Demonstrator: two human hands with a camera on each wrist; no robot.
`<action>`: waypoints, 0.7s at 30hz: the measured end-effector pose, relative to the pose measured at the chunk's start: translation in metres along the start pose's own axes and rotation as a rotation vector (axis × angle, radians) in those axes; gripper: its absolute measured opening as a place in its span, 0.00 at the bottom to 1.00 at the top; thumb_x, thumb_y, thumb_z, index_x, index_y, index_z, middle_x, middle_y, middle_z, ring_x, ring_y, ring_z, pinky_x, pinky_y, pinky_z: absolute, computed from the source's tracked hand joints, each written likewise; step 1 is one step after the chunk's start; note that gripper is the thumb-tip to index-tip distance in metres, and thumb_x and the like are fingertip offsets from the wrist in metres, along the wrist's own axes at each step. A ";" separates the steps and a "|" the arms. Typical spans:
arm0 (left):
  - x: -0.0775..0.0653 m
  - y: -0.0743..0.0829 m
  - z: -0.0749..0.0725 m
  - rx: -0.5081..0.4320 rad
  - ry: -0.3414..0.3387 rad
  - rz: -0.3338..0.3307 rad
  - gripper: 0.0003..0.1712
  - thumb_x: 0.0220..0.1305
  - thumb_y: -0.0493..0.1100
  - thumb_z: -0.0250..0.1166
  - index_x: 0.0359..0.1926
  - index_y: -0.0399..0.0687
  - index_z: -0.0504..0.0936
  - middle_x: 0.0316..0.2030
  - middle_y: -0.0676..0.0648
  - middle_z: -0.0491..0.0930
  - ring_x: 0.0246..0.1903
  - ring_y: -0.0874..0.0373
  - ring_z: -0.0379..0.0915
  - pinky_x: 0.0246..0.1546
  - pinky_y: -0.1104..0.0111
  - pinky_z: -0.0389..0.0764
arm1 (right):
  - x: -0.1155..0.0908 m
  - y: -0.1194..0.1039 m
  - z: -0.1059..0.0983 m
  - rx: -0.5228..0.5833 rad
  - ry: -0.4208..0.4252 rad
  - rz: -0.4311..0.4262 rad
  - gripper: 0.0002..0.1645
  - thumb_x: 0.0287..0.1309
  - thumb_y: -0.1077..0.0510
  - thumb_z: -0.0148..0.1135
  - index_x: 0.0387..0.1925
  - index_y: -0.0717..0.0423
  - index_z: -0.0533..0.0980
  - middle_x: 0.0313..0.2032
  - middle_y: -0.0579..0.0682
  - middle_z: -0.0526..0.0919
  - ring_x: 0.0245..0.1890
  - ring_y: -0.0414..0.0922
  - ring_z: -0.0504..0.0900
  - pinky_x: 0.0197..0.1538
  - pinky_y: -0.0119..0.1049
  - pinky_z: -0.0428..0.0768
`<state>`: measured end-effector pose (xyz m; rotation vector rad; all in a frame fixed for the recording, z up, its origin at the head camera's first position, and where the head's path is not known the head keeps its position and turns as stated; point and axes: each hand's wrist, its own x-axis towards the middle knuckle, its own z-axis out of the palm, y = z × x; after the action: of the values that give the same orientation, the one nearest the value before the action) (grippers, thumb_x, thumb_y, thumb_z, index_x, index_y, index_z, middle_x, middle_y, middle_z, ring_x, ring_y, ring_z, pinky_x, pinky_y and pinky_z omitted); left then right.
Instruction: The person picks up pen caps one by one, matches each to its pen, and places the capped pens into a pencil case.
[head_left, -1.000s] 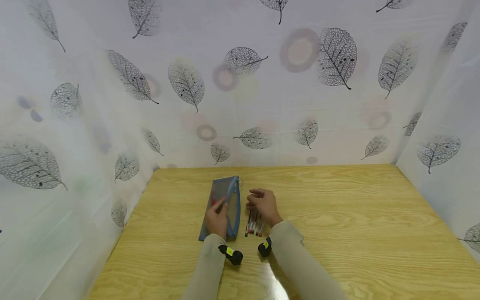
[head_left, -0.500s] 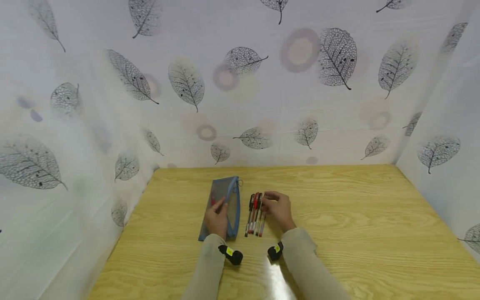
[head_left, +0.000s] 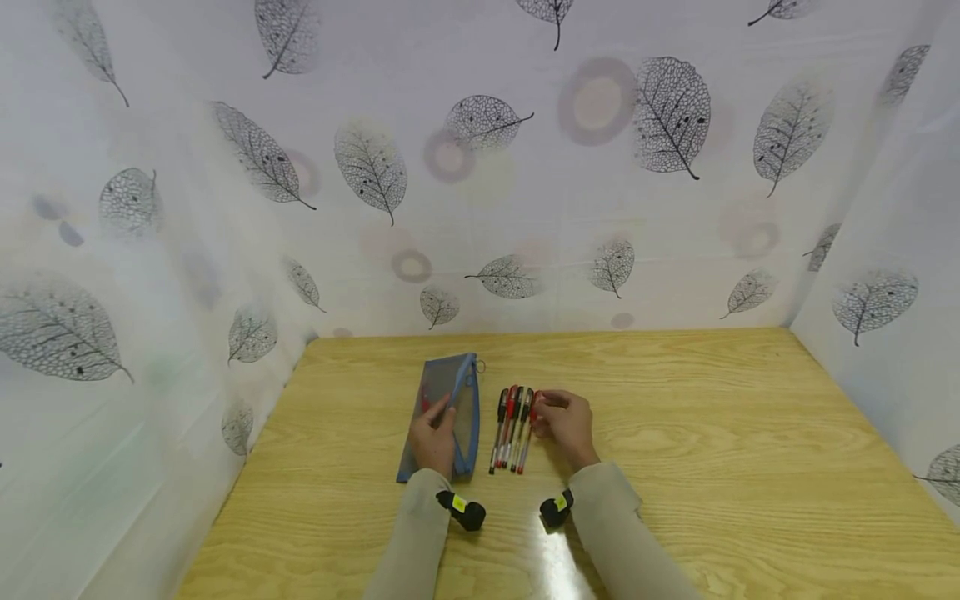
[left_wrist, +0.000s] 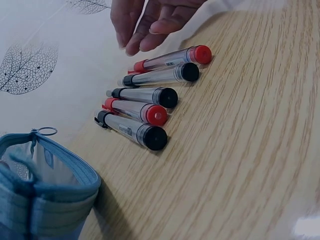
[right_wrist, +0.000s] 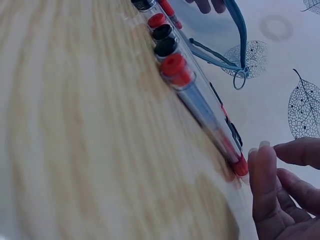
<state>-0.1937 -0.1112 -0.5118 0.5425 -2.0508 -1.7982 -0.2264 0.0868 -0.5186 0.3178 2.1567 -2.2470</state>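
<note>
My left hand point(head_left: 433, 442) pinches the opened edge of a blue-trimmed mesh zip pouch point(head_left: 444, 373) lying on the table, with something red showing inside. Several clear-barrelled gel pens with black or red caps lie side by side to the right of the pouch; the nearest to it is a black pen point(left_wrist: 131, 129). At the right end of this row lies a red pen point(right_wrist: 200, 107). My right hand point(head_left: 567, 427) is beside that pen's red cap end, its fingers loosely bent and its fingertips close to the clip end.
The wood-grain table point(head_left: 712, 433) extends widely to the right. Pale sheeting point(head_left: 555, 192) with leaf prints hangs behind and at both sides. A pull ring point(left_wrist: 47, 131) sticks out from the pouch's far corner.
My right hand has shifted rightward from over the pens to the row's right end, uncovering the caps. The left hand and pouch stay where they were.
</note>
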 end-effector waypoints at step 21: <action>0.000 -0.002 0.001 0.009 0.002 0.012 0.14 0.62 0.35 0.64 0.48 0.48 0.86 0.48 0.42 0.83 0.47 0.50 0.77 0.46 0.57 0.76 | -0.003 0.002 0.000 -0.101 0.035 0.043 0.22 0.53 0.69 0.66 0.51 0.72 0.75 0.37 0.60 0.81 0.19 0.43 0.81 0.21 0.35 0.80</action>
<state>-0.1937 -0.1109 -0.5139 0.5325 -2.0571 -1.7817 -0.2235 0.0867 -0.5205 0.3996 2.2487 -2.1168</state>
